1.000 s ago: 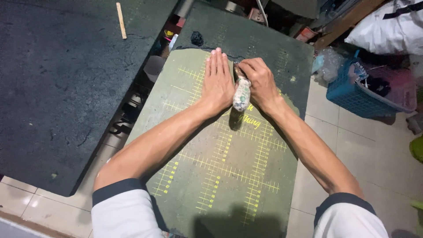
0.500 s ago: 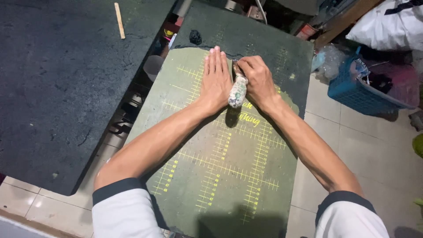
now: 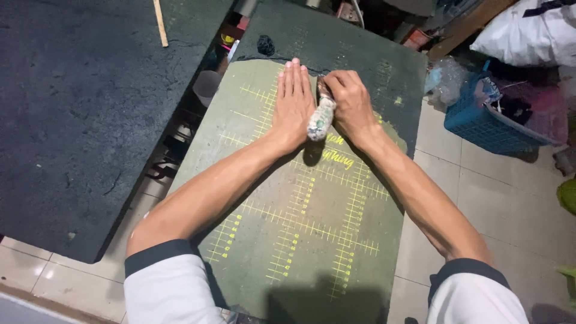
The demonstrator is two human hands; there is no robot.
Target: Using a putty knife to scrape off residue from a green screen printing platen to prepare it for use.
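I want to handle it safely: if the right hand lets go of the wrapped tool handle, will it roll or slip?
The wrapped handle looks rounded, so it may roll a little on the flat green cutting mat. Its taped covering looks rough, so it probably grips well in the right hand. It seems rigid, not floppy.

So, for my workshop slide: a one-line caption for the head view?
Left hand flat on a green gridded cutting mat, right hand gripping a tape-wrapped tool handle.

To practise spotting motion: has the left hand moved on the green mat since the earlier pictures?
No. The left hand lies flat at the same spot on the mat, fingertips near its top edge, beside the right hand gripping the tool.
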